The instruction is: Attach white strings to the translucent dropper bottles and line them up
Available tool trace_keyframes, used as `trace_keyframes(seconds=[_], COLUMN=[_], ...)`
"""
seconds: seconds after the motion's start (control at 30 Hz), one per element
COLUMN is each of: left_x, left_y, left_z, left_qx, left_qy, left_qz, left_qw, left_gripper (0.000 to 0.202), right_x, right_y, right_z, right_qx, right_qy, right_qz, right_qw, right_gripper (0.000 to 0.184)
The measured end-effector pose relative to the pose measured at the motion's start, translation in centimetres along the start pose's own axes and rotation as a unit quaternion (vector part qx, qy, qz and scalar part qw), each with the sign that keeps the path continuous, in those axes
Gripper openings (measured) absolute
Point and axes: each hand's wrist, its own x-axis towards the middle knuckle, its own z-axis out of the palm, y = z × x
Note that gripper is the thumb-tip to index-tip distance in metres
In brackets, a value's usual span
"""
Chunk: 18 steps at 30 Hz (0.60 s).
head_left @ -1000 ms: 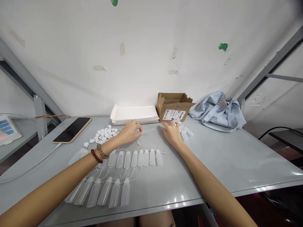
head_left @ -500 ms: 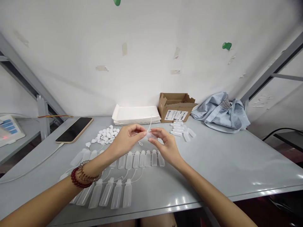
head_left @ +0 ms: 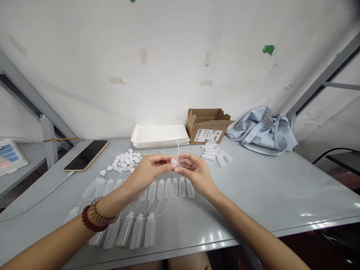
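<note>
Between both hands, above the table, is a small translucent plastic bottle [head_left: 176, 162] with a thin white plastic strap [head_left: 177, 148] curving up from its neck area. My right hand [head_left: 195, 172] is closed around the bottle, hiding most of its body. Thumb and fingers of my left hand [head_left: 153, 168] pinch at the neck, where the strap sits; the exact contact is covered by the fingers. A small loop [head_left: 161, 152] shows just above the left fingers. Beneath the hands stands a row of similar bottles [head_left: 160, 189], and nearer me lies another row with straps [head_left: 137, 230].
White caps [head_left: 125, 161] are heaped left of the hands. Several loose bottles [head_left: 210, 152] lie in front of a cardboard box [head_left: 209, 131]. White trays [head_left: 160, 135] are stacked by the wall. A phone [head_left: 87, 155] with a cable lies left, a blue cloth bag [head_left: 263, 133] right.
My hands have come closer together around the bottle. The strap's loop has moved from below my left fingers to above them. The view has shifted slightly.
</note>
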Motion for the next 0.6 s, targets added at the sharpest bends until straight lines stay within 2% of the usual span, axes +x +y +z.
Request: trace_keyframes(seconds=[0.07,0.13,0.23,0.33,0.43,0.5,0.53,0.6], left_x=[-0.3,-0.8,-1.6,-2.3,-2.6,-2.6,-2.6,-2.7], left_y=[0.0,0.1,0.2,0.3,0.3,0.2,0.2,0.1], left_z=[0.1,0.2,0.3,0.6,0.9,1.1,1.1,1.1], left_qx=[0.060,0.156,0.285,0.378,0.469,0.507,0.513,0.500], left_qy=[0.012,0.042,0.070,0.044,0.033,0.040,0.045,0.046], left_qz=[0.036,0.105,0.236,0.319,0.329,0.328,0.328,0.324], left_qw=[0.997,0.981,0.926,0.868,0.819,0.796,0.792,0.802], left_gripper=[0.025,0.022,0.028,0.040,0.046,0.039,0.036,0.034], right_x=[0.0,0.0,-0.2,-0.3,-0.5,-0.5,-0.5,-0.6], right_y=[-0.1,-0.2,-0.4,-0.5,-0.4,-0.2,-0.2,-0.1], right_z=[-0.1,-0.1,-0.1,0.2,0.3,0.3,0.3,0.3], right_qx=[0.022,0.036,0.048,0.058,0.053,0.037,0.029,0.025], right_qy=[-0.024,-0.040,-0.042,-0.052,-0.054,-0.056,-0.059,-0.072], right_qz=[0.031,0.047,0.043,0.047,0.044,0.035,0.032,0.035], right_qw=[0.999,0.997,0.997,0.996,0.996,0.997,0.997,0.996], right_gripper=[0.036,0.034,0.033,0.030,0.025,0.024,0.025,0.025])
